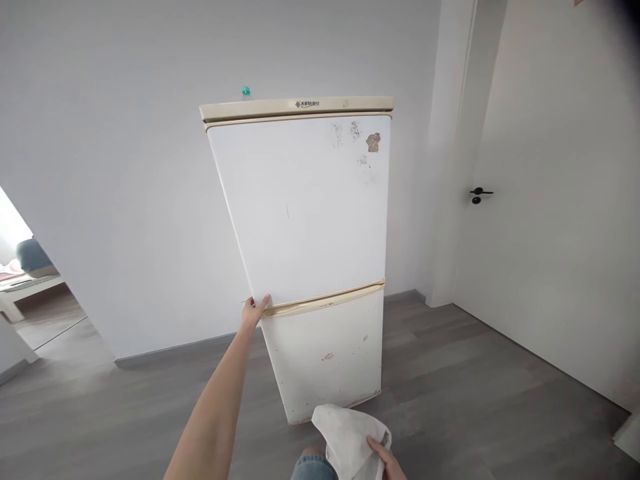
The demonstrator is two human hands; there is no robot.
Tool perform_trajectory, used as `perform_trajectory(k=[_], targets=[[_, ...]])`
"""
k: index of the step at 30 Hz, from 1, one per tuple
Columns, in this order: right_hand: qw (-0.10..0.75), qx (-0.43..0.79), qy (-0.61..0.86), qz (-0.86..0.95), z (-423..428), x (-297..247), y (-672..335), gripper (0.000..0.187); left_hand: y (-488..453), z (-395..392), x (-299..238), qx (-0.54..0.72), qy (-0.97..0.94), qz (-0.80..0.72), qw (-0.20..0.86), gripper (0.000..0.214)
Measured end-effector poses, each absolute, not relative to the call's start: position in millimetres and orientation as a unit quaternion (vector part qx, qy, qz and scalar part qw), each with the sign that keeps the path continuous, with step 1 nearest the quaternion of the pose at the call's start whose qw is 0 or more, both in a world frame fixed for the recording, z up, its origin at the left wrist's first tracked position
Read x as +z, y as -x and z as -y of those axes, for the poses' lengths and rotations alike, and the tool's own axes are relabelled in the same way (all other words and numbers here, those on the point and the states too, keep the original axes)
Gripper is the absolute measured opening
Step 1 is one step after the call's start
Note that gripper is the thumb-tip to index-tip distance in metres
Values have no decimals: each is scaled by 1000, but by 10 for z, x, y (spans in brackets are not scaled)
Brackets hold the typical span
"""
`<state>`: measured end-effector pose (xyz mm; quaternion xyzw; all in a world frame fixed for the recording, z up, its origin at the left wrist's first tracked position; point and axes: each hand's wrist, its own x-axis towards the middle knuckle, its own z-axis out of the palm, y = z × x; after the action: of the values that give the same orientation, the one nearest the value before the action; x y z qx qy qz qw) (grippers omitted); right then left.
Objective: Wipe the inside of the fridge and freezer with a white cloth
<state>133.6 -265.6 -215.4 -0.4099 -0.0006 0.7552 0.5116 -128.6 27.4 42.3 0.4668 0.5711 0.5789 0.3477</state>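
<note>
A white two-door refrigerator (310,213) with cream trim stands in front of me. Its upper door carries dark smudges and a brown patch near the top right corner, and the lower door (325,360) has scuffs and small spots. My left hand (255,311) grips the left edge of the upper door near its bottom, thumb on the front and the other fingers round the side, partly hidden. A whitish cloth (350,433) hangs bunched from my right hand (384,457), low in front of the lower door; part of this hand is cut off by the frame.
A bottle with a green cap (245,91) shows behind the refrigerator's top edge. To the right is a white door (550,220) with a black handle (481,193). Grey wood-look floor (430,373) runs around. At far left an opening shows a low white piece of furniture (35,285).
</note>
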Motion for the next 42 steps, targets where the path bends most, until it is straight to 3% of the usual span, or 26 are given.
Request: perform_trajectory(k=[6, 12, 17, 23, 33, 42], targets=[[476, 795, 364, -95, 2686, -1974, -1339, 61, 1013, -84, 191, 643, -307, -607, 352, 46], [501, 763, 403, -70, 2705, -2067, -1348, 59, 647, -3, 51, 666, -218, -512, 496, 36], [494, 796, 350, -22, 2681, -2214, -1356, 45, 525, -61, 158, 662, -192, -424, 588, 58], [474, 817, 330, 2, 2663, -2196, -1363, 43, 575, -72, 139, 655, -182, -376, 630, 73], [466, 805, 365, -33, 2639, -1865, -1372, 64, 558, -112, 61, 659, -184, -376, 625, 50], [507, 766, 392, -45, 2592, -1712, -1354, 67, 542, -213, -29, 675, -179, -390, 600, 33]])
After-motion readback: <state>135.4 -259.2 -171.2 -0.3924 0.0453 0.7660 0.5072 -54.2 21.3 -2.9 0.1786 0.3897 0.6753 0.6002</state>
